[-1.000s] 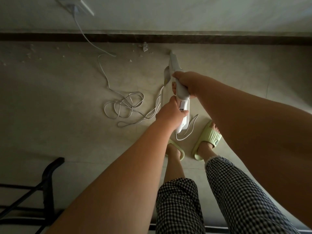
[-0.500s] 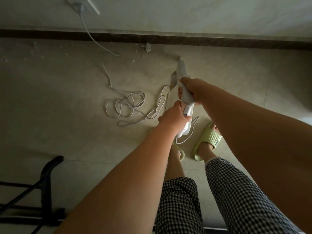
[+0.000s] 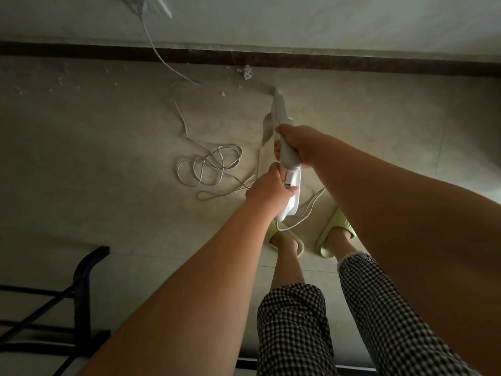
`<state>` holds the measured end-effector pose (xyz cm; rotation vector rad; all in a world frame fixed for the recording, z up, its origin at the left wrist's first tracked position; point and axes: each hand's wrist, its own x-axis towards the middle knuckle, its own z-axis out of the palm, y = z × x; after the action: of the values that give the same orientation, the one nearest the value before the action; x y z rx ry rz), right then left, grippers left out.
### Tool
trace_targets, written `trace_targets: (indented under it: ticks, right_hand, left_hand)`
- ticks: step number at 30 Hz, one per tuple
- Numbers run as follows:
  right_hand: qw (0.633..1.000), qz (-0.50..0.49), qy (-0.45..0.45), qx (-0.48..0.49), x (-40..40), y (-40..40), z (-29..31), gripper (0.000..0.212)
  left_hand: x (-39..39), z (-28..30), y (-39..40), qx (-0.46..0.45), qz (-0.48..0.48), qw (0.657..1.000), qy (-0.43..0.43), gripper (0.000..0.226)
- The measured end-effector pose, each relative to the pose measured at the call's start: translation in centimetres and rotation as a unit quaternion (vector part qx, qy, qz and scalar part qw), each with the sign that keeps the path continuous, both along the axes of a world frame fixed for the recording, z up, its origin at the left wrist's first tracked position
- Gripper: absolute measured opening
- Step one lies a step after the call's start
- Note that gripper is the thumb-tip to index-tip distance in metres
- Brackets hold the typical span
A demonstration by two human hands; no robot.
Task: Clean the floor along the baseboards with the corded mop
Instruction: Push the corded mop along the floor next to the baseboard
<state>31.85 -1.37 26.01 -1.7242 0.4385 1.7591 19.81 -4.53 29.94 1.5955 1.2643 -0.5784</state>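
Observation:
I hold a white corded mop [image 3: 282, 115] upright in front of me, its shaft running down toward the floor near the dark baseboard [image 3: 325, 62]. My right hand [image 3: 301, 143] grips the handle higher up. My left hand [image 3: 271, 187] grips the lower end of the handle, thumb across it. The mop's head is mostly hidden behind the handle and my hands. Its white cord [image 3: 211, 169] lies in loose loops on the tiled floor and runs up to a wall socket [image 3: 147, 6].
Crumpled paper bits and crumbs [image 3: 247, 72] lie by the baseboard left of the mop. My feet in green slippers [image 3: 336, 229] stand just behind the cord's end. A black metal frame [image 3: 81, 280] is at the lower left.
The view and the mop have shifted right along the wall. Both hands keep their grip on the handle.

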Motion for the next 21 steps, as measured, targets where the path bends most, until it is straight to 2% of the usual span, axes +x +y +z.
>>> trace_targets:
  ticks: [16,21]
  right_hand:
    - [1.000,0.007,-0.029,0.003,0.7,3.8,0.0,0.017]
    - [0.999,0.017,-0.032,0.009,0.8,5.4,0.2,0.023]
  left_hand:
    - [0.6,-0.9,3.8,0.005,0.000,1.000,-0.023,0.044]
    - [0.7,-1.2,5.4,0.011,0.007,1.000,-0.023,0.044]
